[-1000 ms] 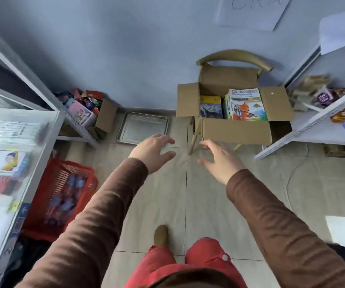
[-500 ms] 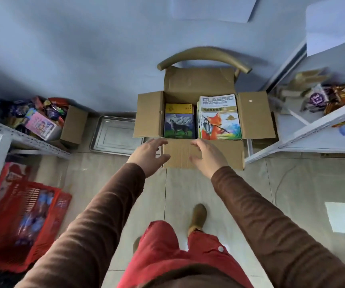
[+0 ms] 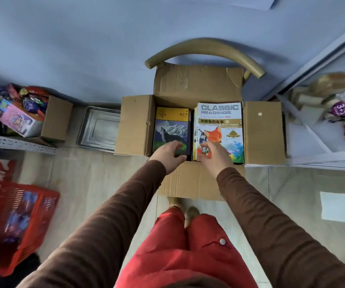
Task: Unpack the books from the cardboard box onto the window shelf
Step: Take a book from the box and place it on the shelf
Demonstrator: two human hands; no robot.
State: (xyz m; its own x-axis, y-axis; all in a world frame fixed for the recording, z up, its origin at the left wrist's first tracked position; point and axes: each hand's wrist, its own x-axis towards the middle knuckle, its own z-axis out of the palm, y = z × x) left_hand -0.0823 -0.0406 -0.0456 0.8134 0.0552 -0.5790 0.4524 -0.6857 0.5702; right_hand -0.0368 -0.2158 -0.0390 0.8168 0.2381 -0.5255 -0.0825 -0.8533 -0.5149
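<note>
Both stacks lie flat in the cardboard box [image 3: 200, 181], long axis away from person: left hand [image 3: 168, 155] grips the wolf book [image 3: 171, 129] at its near edge, right hand [image 3: 214, 154] is nearer the fox book [image 3: 221, 123], fingers curled on its near edge.

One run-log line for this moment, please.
phase: reach into cardboard box | left hand: on wolf-cover book | right hand: on fox-cover book | lifted: nothing yet
</note>
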